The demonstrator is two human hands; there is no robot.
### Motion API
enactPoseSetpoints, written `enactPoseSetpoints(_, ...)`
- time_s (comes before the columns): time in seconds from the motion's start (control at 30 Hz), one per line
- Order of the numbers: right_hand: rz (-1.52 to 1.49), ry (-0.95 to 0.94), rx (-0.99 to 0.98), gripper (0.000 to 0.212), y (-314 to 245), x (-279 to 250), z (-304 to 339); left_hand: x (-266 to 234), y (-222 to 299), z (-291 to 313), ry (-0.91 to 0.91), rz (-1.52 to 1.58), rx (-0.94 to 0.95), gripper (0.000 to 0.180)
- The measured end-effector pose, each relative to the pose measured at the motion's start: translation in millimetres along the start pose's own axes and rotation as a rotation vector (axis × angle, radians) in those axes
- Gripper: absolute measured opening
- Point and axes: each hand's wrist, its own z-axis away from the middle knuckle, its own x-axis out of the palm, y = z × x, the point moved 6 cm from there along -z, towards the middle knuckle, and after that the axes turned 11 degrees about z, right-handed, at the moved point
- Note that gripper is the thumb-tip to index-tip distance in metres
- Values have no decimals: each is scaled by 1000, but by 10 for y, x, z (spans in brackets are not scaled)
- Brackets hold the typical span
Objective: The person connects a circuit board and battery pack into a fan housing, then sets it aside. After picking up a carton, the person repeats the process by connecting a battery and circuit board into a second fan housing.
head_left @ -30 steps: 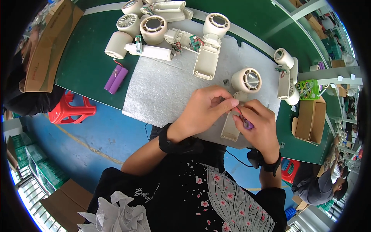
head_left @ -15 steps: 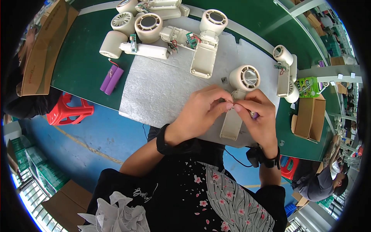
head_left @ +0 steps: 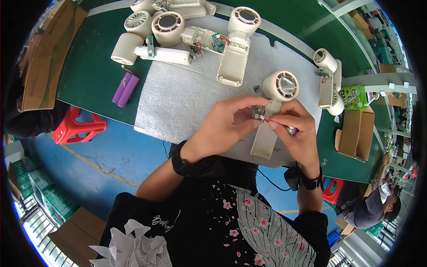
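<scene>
Between the thumb and fingers of my left hand [head_left: 218,127] is a small circuit board [head_left: 257,111], held by its edges. My right hand [head_left: 297,135] is closed, its thumb and forefinger pinching a small white plug [head_left: 262,118] with thin wires at the board's near edge. A purple battery end [head_left: 292,130] shows among the right fingers; most of it is hidden. Under both hands lies a cream handheld fan [head_left: 269,86], its head away from me and its open, hollow handle [head_left: 263,143] toward me. My fingers cover the part between.
A grey foam mat [head_left: 171,104] lies on the green table [head_left: 89,82]. More cream fan bodies [head_left: 233,62] with circuit boards stand along its far side. A purple battery pack [head_left: 125,90] lies at left. Fan parts [head_left: 327,86] and an open cardboard box [head_left: 354,133] are at right.
My left hand has turned and opened out slightly, so the circuit board's face now shows. The right hand still pinches beside it. The whole view has shifted slightly.
</scene>
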Motion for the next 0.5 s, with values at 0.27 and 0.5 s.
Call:
enactPoseSetpoints(0.27,38,44,-24,14,-33,28,21,-6,15,-29,29,114,72,38)
enactPoseSetpoints(0.5,108,114,-56,15,-73,24,50,-14,17,-27,26,96,86,37)
